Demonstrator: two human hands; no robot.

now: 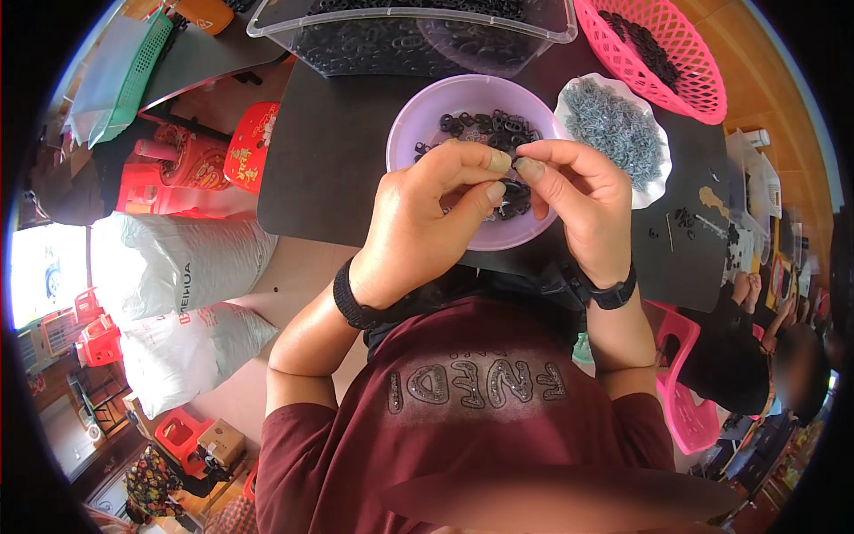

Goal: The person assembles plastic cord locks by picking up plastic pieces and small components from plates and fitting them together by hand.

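Observation:
Over a light purple bowl (402, 120), my two hands meet almost fingertip to fingertip. My left hand (431, 200) is closed in a pinch of thumb and forefinger; what it grips is too small to make out. Thumb and forefinger of my right hand (592, 196) pinch a small dark piece, mostly hidden by the fingertips. Small black looped plastic parts (503, 127) lie heaped in the bowl below, partly covered by my hands. Beside my right hand stands a white scalloped dish (656, 189), heaped with small grey-blue pieces (612, 125).
A clear plastic bin (411, 55) of black parts stands at the table's far side, near a pink basket (703, 89) holding more. Loose bits (685, 218) lie on the dark table (325, 160) at right. White sacks (182, 267) stand left; a person (725, 347) sits right.

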